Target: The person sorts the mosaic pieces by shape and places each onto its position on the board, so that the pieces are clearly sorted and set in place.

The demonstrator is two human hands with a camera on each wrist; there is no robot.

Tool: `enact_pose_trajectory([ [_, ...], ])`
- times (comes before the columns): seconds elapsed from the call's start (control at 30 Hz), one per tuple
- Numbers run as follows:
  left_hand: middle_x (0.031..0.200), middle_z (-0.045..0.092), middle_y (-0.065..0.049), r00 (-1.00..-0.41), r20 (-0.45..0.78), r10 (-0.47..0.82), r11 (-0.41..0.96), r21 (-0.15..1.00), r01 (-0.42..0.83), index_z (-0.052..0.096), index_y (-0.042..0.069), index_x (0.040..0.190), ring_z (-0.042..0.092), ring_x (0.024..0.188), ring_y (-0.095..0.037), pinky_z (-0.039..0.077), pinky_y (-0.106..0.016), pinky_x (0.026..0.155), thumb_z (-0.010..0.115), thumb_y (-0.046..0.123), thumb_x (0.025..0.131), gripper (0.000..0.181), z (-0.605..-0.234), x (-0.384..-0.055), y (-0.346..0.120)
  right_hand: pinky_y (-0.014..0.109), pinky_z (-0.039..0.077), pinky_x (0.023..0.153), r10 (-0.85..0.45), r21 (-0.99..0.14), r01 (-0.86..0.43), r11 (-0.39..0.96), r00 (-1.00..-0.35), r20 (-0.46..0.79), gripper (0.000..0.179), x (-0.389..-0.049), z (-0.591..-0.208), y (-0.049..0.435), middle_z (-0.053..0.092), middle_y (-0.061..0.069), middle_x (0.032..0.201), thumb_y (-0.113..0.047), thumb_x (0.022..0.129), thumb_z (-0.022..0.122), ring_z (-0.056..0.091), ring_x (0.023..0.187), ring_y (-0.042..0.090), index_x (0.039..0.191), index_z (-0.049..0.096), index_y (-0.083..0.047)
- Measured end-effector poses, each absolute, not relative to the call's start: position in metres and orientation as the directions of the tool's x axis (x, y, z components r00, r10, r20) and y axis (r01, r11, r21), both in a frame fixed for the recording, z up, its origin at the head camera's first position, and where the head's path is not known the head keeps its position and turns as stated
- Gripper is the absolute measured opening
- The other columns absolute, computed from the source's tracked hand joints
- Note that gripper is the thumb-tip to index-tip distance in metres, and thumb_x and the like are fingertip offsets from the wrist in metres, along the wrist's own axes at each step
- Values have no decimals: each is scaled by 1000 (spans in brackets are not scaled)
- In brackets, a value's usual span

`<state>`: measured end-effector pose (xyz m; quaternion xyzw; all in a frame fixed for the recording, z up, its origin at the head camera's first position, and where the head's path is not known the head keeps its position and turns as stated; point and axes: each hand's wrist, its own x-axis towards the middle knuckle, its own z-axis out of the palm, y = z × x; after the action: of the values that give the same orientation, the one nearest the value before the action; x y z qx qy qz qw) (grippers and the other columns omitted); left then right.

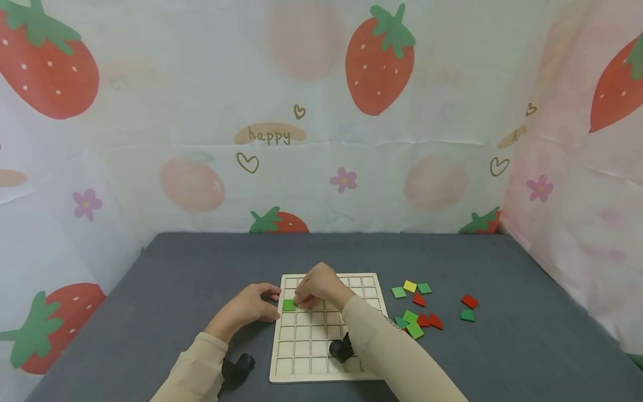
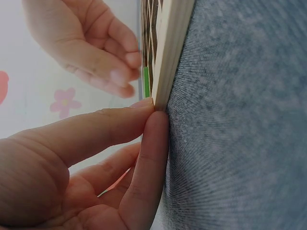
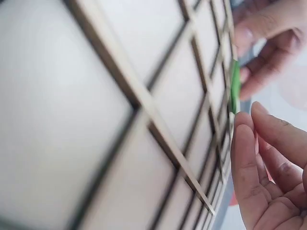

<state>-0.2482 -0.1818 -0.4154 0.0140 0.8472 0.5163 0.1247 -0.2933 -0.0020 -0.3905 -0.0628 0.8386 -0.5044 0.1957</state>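
Note:
A wooden grid board (image 1: pixel 301 365) lies on the grey table. One green square tile (image 1: pixel 288 305) is in its leftmost column, a few rows below the far edge. At the board's left edge, my left hand (image 1: pixel 251 304) pinches the rim between thumb and a finger, as the left wrist view shows. Just right of the tile, my right hand (image 1: pixel 321 285) hovers low over the board. Its thumb and fingertips (image 3: pixel 243 132) are close together beside the green tile (image 3: pixel 235 86), with nothing visible between them. The right hand and forearm hide part of the grid.
Right of the board lie loose green, red and yellow tiles (image 1: pixel 414 330) in small groups. A red tile (image 1: pixel 469 301) and a green one (image 1: pixel 468 315) lie farther right. A strawberry-print curtain (image 1: pixel 377 195) stands behind the table. Black wrist mounts (image 1: pixel 341 349) show under both wrists.

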Motion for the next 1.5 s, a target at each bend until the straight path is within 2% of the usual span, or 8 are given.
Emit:
enact_pose_trajectory([
  [0.27, 113, 57, -18, -973, -196, 124, 482, 869, -114, 54, -10, 133, 63, 82, -16, 61, -34, 74, 73, -11, 78, 58, -418, -250, -180, 36, 63, 73, -296, -868, 54, 494, -928, -226, 17, -301, -376, 27, 76, 12, 84, -3, 81, 79, 75, 77, 27, 96, 77, 4],
  [0.4, 114, 56, -19, -972, -195, 130, 472, 874, -112, 54, -11, 133, 63, 83, -16, 61, -34, 74, 72, -11, 77, 59, -416, -249, -181, 38, 63, 76, -275, -865, 60, 498, -935, -223, 16, -305, -370, 45, 76, 11, 83, -3, 80, 80, 75, 78, 26, 95, 77, 2],
  [0.53, 114, 56, -18, -971, -199, 134, 471, 875, -114, 53, -10, 134, 62, 83, -16, 61, -34, 75, 72, -11, 77, 59, -415, -248, -182, 38, 63, 78, -249, -863, 70, 500, -943, -221, 16, -307, -367, 61, 76, 11, 83, -4, 79, 81, 74, 73, 21, 94, 78, 1],
  [0.83, 114, 56, -17, -972, -204, 118, 481, 868, -124, 55, -8, 133, 62, 82, -16, 61, -33, 75, 73, -10, 78, 58, -418, -250, -181, 38, 63, 81, -205, -859, 86, 505, -954, -217, 21, -310, -363, 93, 76, 11, 89, -6, 82, 79, 74, 87, 29, 101, 76, 2],
  [1.27, 116, 55, -19, -969, -201, 141, 478, 872, -111, 52, -11, 135, 62, 83, -16, 61, -35, 76, 73, -10, 79, 60, -417, -248, -181, 40, 62, 82, -147, -838, 103, 536, -966, -213, 23, -310, -363, 133, 77, 9, 87, -9, 84, 78, 74, 85, 28, 104, 76, 2],
  [1.5, 115, 56, -19, -969, -201, 144, 475, 873, -110, 52, -11, 134, 62, 83, -15, 61, -35, 76, 72, -11, 78, 59, -415, -248, -181, 39, 62, 81, -125, -826, 122, 550, -966, -226, 21, -308, -362, 156, 76, 8, 88, -10, 85, 77, 73, 79, 22, 103, 76, 1],
])
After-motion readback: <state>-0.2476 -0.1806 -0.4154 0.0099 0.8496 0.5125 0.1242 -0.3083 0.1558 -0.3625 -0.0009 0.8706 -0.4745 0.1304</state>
